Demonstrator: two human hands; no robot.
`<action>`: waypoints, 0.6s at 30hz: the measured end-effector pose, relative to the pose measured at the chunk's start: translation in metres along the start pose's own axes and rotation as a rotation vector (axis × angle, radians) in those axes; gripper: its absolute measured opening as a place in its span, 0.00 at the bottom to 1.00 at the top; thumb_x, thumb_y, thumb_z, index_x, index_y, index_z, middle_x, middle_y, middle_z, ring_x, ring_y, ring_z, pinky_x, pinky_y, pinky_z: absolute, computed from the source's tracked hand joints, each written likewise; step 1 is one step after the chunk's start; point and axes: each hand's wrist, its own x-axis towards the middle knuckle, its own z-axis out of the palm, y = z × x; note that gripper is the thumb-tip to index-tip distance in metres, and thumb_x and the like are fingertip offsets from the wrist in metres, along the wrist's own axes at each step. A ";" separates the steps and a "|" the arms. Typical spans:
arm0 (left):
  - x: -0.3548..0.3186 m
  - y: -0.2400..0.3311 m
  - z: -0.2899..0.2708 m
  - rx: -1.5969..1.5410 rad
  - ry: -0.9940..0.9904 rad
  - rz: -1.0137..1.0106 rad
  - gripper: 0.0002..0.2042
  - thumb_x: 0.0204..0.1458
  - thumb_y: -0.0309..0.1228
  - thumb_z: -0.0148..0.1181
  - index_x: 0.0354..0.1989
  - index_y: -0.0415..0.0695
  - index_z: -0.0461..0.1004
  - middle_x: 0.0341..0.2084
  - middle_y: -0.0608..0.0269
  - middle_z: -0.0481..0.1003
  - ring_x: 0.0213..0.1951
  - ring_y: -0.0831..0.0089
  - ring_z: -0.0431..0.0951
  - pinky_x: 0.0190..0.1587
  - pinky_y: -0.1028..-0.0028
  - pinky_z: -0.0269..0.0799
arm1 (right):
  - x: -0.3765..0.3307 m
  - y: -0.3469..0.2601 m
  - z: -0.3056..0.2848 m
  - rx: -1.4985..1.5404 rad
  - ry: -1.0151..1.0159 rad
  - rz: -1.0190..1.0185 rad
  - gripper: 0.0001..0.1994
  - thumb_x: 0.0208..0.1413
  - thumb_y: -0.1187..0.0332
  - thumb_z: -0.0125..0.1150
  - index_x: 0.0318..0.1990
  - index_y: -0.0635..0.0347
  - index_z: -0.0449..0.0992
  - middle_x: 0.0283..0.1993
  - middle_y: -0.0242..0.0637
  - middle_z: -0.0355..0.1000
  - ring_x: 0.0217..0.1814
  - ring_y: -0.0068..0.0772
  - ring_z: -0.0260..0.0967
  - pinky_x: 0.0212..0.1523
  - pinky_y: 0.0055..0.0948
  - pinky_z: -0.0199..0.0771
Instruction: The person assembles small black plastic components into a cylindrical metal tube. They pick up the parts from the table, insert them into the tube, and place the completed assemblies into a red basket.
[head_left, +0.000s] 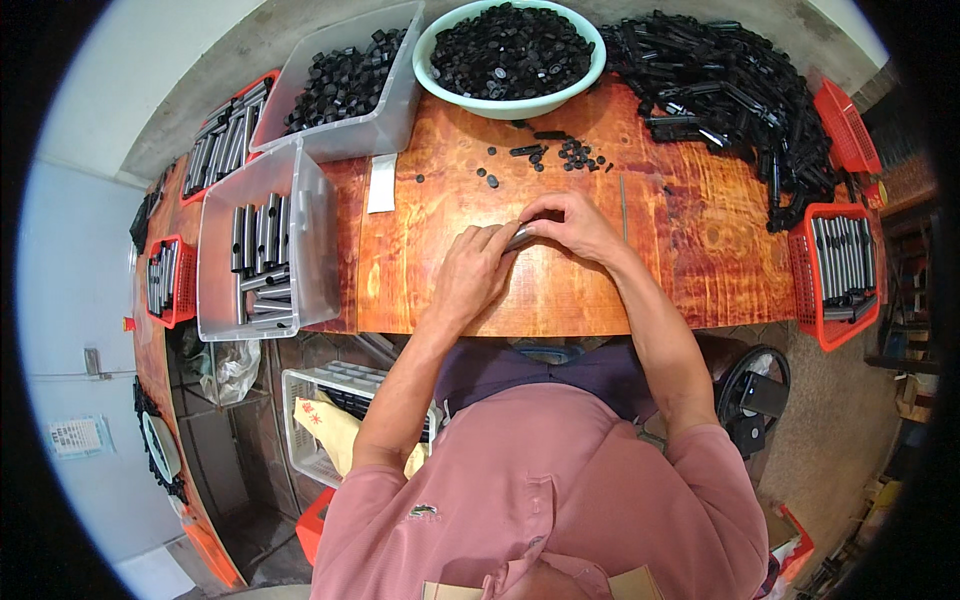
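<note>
Over the middle of the wooden table, a short grey metal tube (518,238) is held between my two hands. My left hand (474,264) wraps its fingers round the tube and hides most of it. The thumb and fingers of my right hand (572,226) close on the tube's far end; whether a small part is pinched there I cannot make out. Beyond my hands, several small black caps (576,154) lie loose on the table, with a short black piece (525,151) beside them.
A clear plastic bin (318,275) with metal tubes stands left. Behind it are another clear bin (398,120) of black parts and a pale green basin (603,62) of black caps. Black parts (720,90) are heaped at the far right, near a red basket (800,265) of tubes.
</note>
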 end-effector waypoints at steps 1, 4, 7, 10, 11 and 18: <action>0.000 0.002 -0.002 -0.014 -0.002 -0.005 0.19 0.54 0.29 0.65 0.54 0.41 0.74 0.39 0.51 0.77 0.41 0.52 0.76 0.46 0.59 0.73 | 0.000 -0.001 0.000 0.010 -0.005 0.022 0.09 0.55 0.74 0.65 0.42 0.69 0.82 0.39 0.37 0.80 0.41 0.26 0.75 0.45 0.27 0.75; 0.000 0.000 0.000 -0.043 -0.013 -0.050 0.18 0.54 0.31 0.66 0.53 0.40 0.75 0.37 0.50 0.75 0.41 0.51 0.75 0.45 0.59 0.72 | -0.002 -0.003 -0.001 0.020 -0.020 0.054 0.09 0.54 0.74 0.65 0.41 0.68 0.82 0.37 0.37 0.79 0.40 0.25 0.75 0.43 0.27 0.75; 0.001 -0.001 0.001 -0.069 -0.033 -0.102 0.17 0.54 0.31 0.66 0.50 0.39 0.76 0.35 0.50 0.73 0.40 0.51 0.75 0.44 0.58 0.72 | 0.002 -0.005 -0.003 -0.064 -0.025 0.083 0.09 0.55 0.71 0.65 0.40 0.67 0.82 0.37 0.38 0.80 0.39 0.26 0.75 0.40 0.28 0.75; 0.005 0.000 0.001 -0.030 -0.048 -0.111 0.16 0.53 0.32 0.67 0.49 0.39 0.78 0.32 0.51 0.73 0.37 0.51 0.75 0.41 0.58 0.72 | 0.021 -0.016 0.006 -0.321 0.078 0.183 0.10 0.55 0.67 0.64 0.38 0.67 0.82 0.38 0.43 0.80 0.38 0.35 0.77 0.39 0.35 0.75; 0.007 0.000 0.001 -0.006 -0.053 -0.105 0.16 0.52 0.32 0.67 0.48 0.40 0.78 0.31 0.51 0.73 0.36 0.51 0.75 0.39 0.58 0.72 | 0.031 -0.016 0.014 -0.436 0.154 0.178 0.11 0.55 0.66 0.64 0.37 0.66 0.82 0.38 0.45 0.80 0.38 0.39 0.78 0.39 0.38 0.75; 0.010 0.000 -0.001 0.000 -0.056 -0.085 0.11 0.50 0.31 0.68 0.40 0.40 0.78 0.29 0.52 0.70 0.33 0.53 0.74 0.37 0.58 0.70 | 0.056 0.006 0.052 -0.806 0.465 -0.152 0.10 0.60 0.66 0.57 0.37 0.64 0.78 0.44 0.48 0.75 0.50 0.50 0.71 0.52 0.46 0.66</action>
